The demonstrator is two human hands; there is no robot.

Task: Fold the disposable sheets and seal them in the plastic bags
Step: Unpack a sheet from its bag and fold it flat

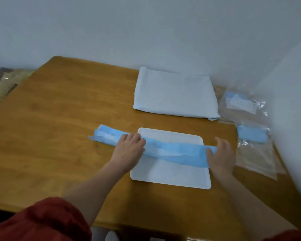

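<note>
The sheet (174, 151) is blue and is folded into one long, narrow band. It lies left to right across the white board (170, 174), and both ends overhang the board edges. The left end rests on the table (63, 119).

The left hand (129, 148) lies palm down on the band, just inside the board's left edge. Its fingers are straight, close together and pressed flat. It grips nothing.

The right hand (221, 157) covers the right end of the band at the board's right edge. The thumb lies across the blue material and the fingers point away from the person, only slightly bent. Whether the band is pinched or only pressed down cannot be told (the end passes under the palm).

A pile (175, 96) of pale folded sheets lies behind the board, near the wall. Clear bags (250, 153) lie at the table's right edge. One bag holds a folded blue pack (252, 134). A red sleeve (42, 221) covers the left upper arm.
</note>
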